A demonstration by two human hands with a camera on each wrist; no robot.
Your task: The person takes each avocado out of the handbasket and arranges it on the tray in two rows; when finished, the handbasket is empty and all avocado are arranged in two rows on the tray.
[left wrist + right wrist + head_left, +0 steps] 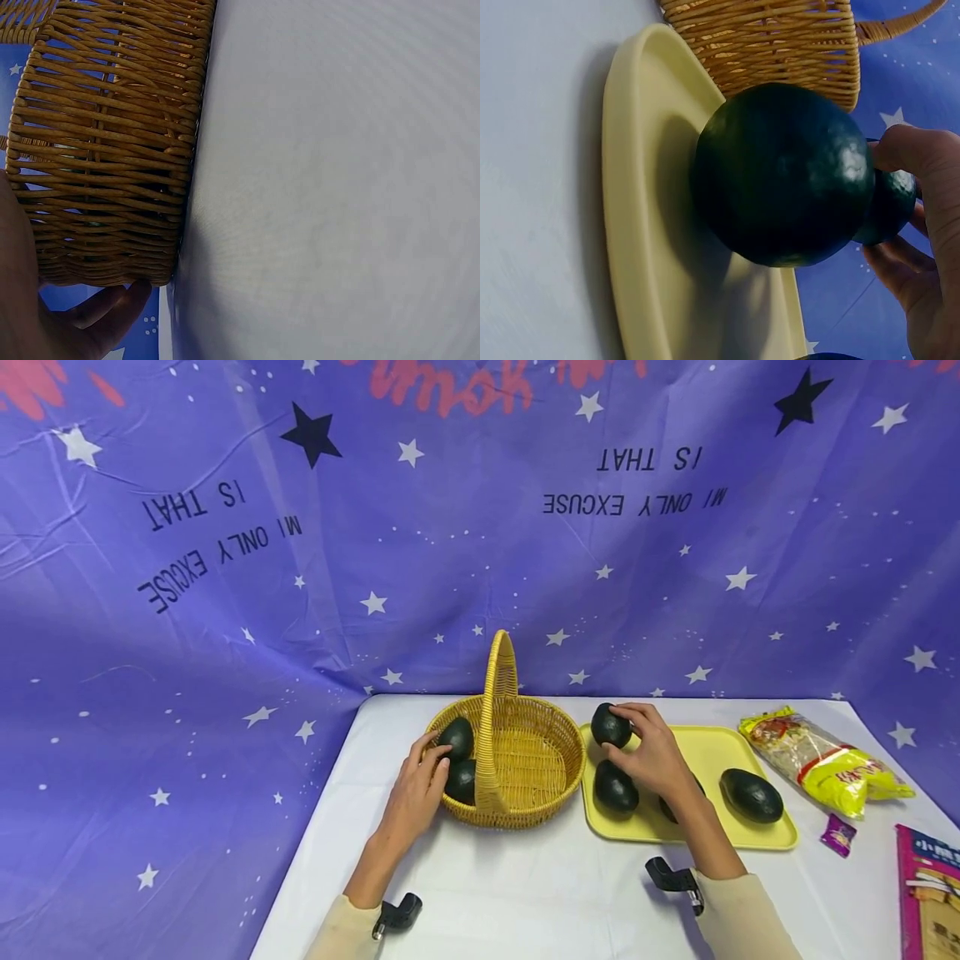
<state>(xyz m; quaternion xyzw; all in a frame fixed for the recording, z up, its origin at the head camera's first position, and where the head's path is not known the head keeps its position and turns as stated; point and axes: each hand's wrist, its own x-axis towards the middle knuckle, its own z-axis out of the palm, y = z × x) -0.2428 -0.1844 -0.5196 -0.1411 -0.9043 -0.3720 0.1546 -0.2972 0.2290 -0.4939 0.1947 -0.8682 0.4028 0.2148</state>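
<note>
My right hand (651,752) pinches a dark green avocado (611,725) between thumb and fingers over the tray's back left corner. Below it, another avocado (617,789) lies on the yellow tray (720,739); in the right wrist view this nearer avocado (780,176) partly hides the held one (892,202). My left hand (411,793) grips the left side of the yellow wicker basket (551,814), with fingers against its outer wall (112,150) in the left wrist view. Inside the basket, left of its handle (491,727), sit two avocados (456,739).
On the tray's right lies another avocado (752,795), and one more (681,802) is partly hidden by my right forearm. Right of the tray are a yellow snack bag (825,760), a small purple packet (838,836) and a magenta package (930,893). A purple starred cloth (480,527) hangs behind.
</note>
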